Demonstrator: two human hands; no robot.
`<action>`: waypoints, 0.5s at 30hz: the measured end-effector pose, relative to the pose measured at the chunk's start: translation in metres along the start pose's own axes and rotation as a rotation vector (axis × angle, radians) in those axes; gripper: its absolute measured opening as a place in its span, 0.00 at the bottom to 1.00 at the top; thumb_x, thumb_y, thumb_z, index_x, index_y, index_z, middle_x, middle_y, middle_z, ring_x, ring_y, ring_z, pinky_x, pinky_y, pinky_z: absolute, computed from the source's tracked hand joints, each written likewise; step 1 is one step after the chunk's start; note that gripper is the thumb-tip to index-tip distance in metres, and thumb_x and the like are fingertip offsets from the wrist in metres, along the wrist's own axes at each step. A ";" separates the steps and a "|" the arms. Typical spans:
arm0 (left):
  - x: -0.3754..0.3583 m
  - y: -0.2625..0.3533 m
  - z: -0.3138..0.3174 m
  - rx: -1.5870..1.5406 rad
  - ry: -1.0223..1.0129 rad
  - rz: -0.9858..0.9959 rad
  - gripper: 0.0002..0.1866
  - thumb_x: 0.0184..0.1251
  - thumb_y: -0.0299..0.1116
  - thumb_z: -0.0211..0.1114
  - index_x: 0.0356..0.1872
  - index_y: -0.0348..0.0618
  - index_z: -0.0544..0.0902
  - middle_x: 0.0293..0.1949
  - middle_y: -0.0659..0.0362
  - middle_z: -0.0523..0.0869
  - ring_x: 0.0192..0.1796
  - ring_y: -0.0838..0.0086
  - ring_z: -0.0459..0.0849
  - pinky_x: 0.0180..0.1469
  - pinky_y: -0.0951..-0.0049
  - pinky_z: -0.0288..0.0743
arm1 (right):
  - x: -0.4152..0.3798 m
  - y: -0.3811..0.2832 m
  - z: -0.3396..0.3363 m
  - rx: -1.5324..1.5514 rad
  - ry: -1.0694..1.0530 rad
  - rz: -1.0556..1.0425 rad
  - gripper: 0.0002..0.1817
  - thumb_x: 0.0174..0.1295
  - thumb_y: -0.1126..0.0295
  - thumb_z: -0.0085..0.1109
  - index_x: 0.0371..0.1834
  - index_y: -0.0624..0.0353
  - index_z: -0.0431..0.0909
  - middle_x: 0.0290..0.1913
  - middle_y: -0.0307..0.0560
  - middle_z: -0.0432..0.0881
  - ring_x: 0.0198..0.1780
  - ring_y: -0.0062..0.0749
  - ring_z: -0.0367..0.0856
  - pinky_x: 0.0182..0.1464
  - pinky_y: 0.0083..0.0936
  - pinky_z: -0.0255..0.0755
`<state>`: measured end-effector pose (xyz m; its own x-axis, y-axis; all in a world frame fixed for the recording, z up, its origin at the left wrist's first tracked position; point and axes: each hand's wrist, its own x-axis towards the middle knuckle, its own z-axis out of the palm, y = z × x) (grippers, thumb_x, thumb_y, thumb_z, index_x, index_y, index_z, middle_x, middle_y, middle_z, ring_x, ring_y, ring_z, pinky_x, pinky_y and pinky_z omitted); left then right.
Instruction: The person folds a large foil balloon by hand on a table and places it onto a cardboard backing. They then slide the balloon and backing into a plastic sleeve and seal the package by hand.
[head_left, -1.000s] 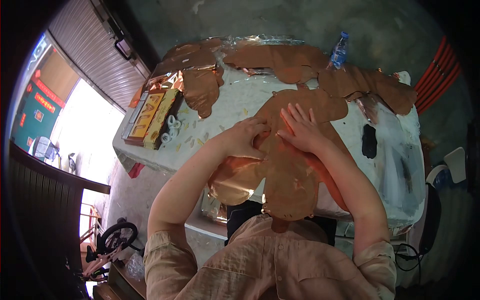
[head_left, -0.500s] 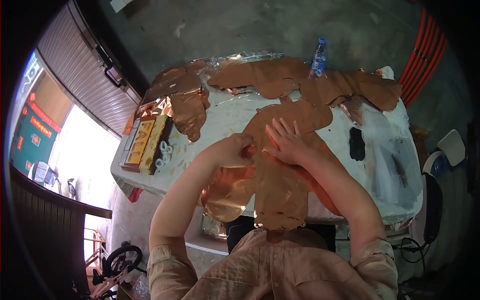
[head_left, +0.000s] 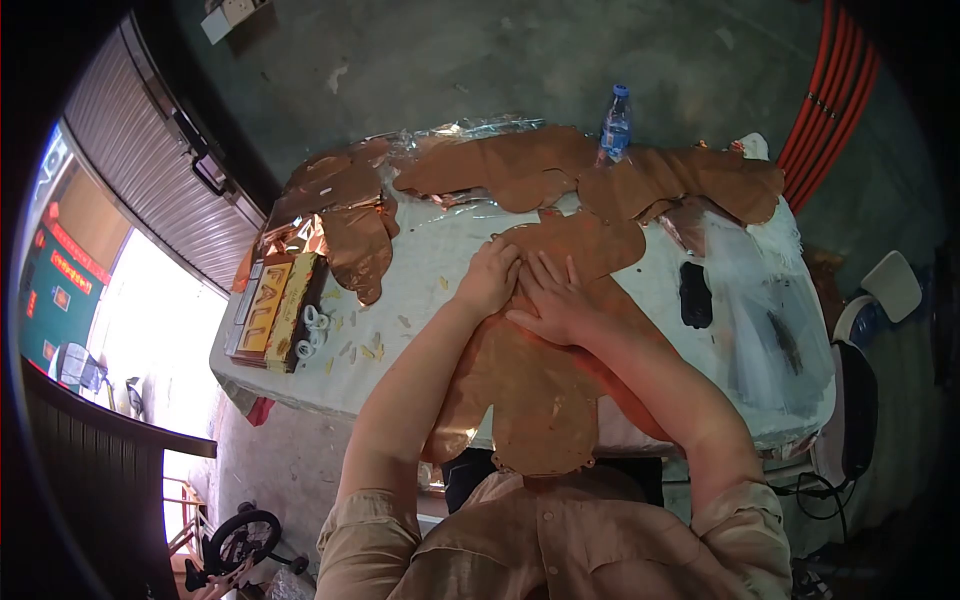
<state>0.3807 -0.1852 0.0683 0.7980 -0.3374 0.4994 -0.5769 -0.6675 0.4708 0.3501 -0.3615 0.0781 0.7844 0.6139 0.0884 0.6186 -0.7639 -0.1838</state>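
A flat, copper-coloured foil balloon (head_left: pixel 545 400) with rounded lobes lies across the near part of the table, its lower end close to my body. At its upper left edge, my left hand (head_left: pixel 490 278) is closed, fingers curled together on the foil; the fingertips are partly hidden. Beside it, my right hand (head_left: pixel 556 303) lies flat on the balloon with the fingers stretched out. The two hands almost touch. More flat copper foil pieces (head_left: pixel 490 165) are laid along the far edge of the table.
A water bottle (head_left: pixel 616 125) stands at the far edge. On the left are a yellow box (head_left: pixel 275 310), white rings (head_left: pixel 312 330) and small scraps. A black object (head_left: pixel 694 295) and clear plastic film (head_left: pixel 765 340) lie on the right of the white-covered table (head_left: pixel 400 330).
My left hand has moved up and right along the foil, closer to my right hand. The balloon's left lobe now lies flatter and nearer the middle. The view has shifted slightly.
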 end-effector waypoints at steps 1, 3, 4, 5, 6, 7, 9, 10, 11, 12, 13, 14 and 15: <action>-0.001 0.002 0.001 0.073 -0.001 0.011 0.08 0.62 0.28 0.59 0.42 0.39 0.78 0.43 0.48 0.77 0.48 0.50 0.75 0.53 0.58 0.71 | 0.000 0.001 0.002 0.003 -0.004 0.006 0.46 0.63 0.36 0.44 0.74 0.61 0.52 0.77 0.58 0.47 0.78 0.49 0.42 0.75 0.57 0.30; -0.002 0.004 0.000 0.112 -0.003 0.027 0.09 0.62 0.29 0.60 0.43 0.40 0.78 0.44 0.48 0.77 0.48 0.51 0.75 0.52 0.58 0.71 | 0.000 0.001 0.003 0.049 0.067 0.022 0.47 0.62 0.37 0.47 0.74 0.63 0.52 0.76 0.58 0.50 0.78 0.48 0.43 0.75 0.56 0.30; -0.002 0.004 0.001 0.154 0.001 0.046 0.10 0.62 0.30 0.61 0.44 0.41 0.78 0.44 0.49 0.77 0.48 0.51 0.75 0.52 0.58 0.71 | -0.001 0.001 0.003 0.050 0.065 0.028 0.47 0.62 0.37 0.47 0.74 0.63 0.52 0.76 0.58 0.50 0.78 0.48 0.43 0.75 0.56 0.30; -0.003 0.006 0.002 0.151 -0.001 0.047 0.10 0.62 0.30 0.61 0.44 0.41 0.78 0.44 0.49 0.77 0.48 0.51 0.75 0.52 0.58 0.71 | -0.001 0.001 0.002 0.126 0.102 0.023 0.47 0.62 0.38 0.49 0.73 0.65 0.52 0.76 0.59 0.51 0.78 0.48 0.44 0.75 0.56 0.31; -0.002 0.007 0.001 0.155 -0.003 0.035 0.10 0.61 0.30 0.61 0.44 0.41 0.78 0.44 0.50 0.77 0.48 0.52 0.75 0.52 0.58 0.71 | -0.001 0.002 0.001 0.201 0.141 0.017 0.47 0.61 0.39 0.52 0.73 0.66 0.53 0.75 0.59 0.53 0.78 0.49 0.45 0.75 0.56 0.33; -0.002 0.008 0.000 0.161 -0.006 0.022 0.11 0.61 0.31 0.61 0.44 0.41 0.78 0.45 0.51 0.77 0.48 0.52 0.75 0.52 0.59 0.71 | -0.002 0.004 -0.002 0.202 0.141 0.019 0.47 0.61 0.39 0.52 0.73 0.66 0.53 0.75 0.59 0.53 0.78 0.49 0.45 0.75 0.56 0.33; 0.000 0.008 0.000 0.165 -0.012 0.026 0.11 0.61 0.31 0.62 0.44 0.42 0.78 0.45 0.51 0.77 0.48 0.52 0.75 0.52 0.59 0.71 | -0.008 0.009 -0.007 0.303 0.215 0.003 0.47 0.60 0.41 0.54 0.72 0.66 0.54 0.75 0.59 0.54 0.77 0.49 0.47 0.75 0.55 0.35; -0.002 0.007 0.001 0.168 -0.019 0.026 0.11 0.62 0.31 0.62 0.44 0.42 0.78 0.45 0.52 0.77 0.48 0.52 0.75 0.52 0.59 0.71 | -0.017 0.008 -0.011 0.310 0.206 0.001 0.47 0.60 0.41 0.54 0.72 0.66 0.54 0.75 0.59 0.54 0.77 0.49 0.47 0.75 0.55 0.35; -0.004 0.006 0.002 0.167 -0.023 0.016 0.11 0.62 0.31 0.62 0.44 0.42 0.78 0.45 0.52 0.77 0.48 0.52 0.75 0.52 0.59 0.71 | -0.027 0.010 -0.016 0.247 0.188 -0.039 0.47 0.59 0.41 0.56 0.71 0.68 0.55 0.73 0.62 0.55 0.77 0.51 0.48 0.74 0.58 0.37; -0.003 0.007 0.002 0.157 -0.003 0.030 0.10 0.62 0.32 0.62 0.44 0.42 0.78 0.45 0.52 0.77 0.48 0.53 0.75 0.52 0.59 0.71 | -0.036 0.009 -0.024 0.180 0.175 -0.081 0.47 0.59 0.41 0.57 0.69 0.69 0.56 0.72 0.65 0.56 0.77 0.53 0.48 0.72 0.61 0.39; -0.003 0.007 0.002 0.145 0.014 0.047 0.10 0.62 0.32 0.62 0.43 0.42 0.78 0.44 0.52 0.78 0.48 0.53 0.75 0.52 0.59 0.71 | -0.048 0.004 -0.033 0.184 0.172 -0.082 0.47 0.59 0.41 0.57 0.69 0.69 0.56 0.72 0.65 0.56 0.77 0.53 0.48 0.72 0.61 0.39; -0.002 0.006 0.001 0.145 0.012 0.044 0.10 0.62 0.32 0.62 0.43 0.42 0.78 0.44 0.52 0.78 0.48 0.53 0.75 0.52 0.59 0.71 | -0.065 -0.004 -0.041 0.153 0.052 -0.097 0.47 0.60 0.41 0.55 0.71 0.68 0.53 0.73 0.65 0.53 0.77 0.52 0.47 0.74 0.58 0.37; -0.002 0.005 0.001 0.144 0.001 0.030 0.10 0.62 0.33 0.62 0.42 0.44 0.79 0.44 0.53 0.78 0.49 0.54 0.75 0.52 0.59 0.71 | -0.080 -0.012 -0.044 0.120 -0.068 -0.111 0.48 0.61 0.41 0.53 0.73 0.67 0.51 0.75 0.65 0.50 0.77 0.51 0.46 0.75 0.55 0.36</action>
<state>0.3764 -0.1889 0.0688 0.7804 -0.3578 0.5128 -0.5695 -0.7455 0.3463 0.2821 -0.4107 0.1164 0.7044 0.7081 0.0492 0.6880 -0.6640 -0.2929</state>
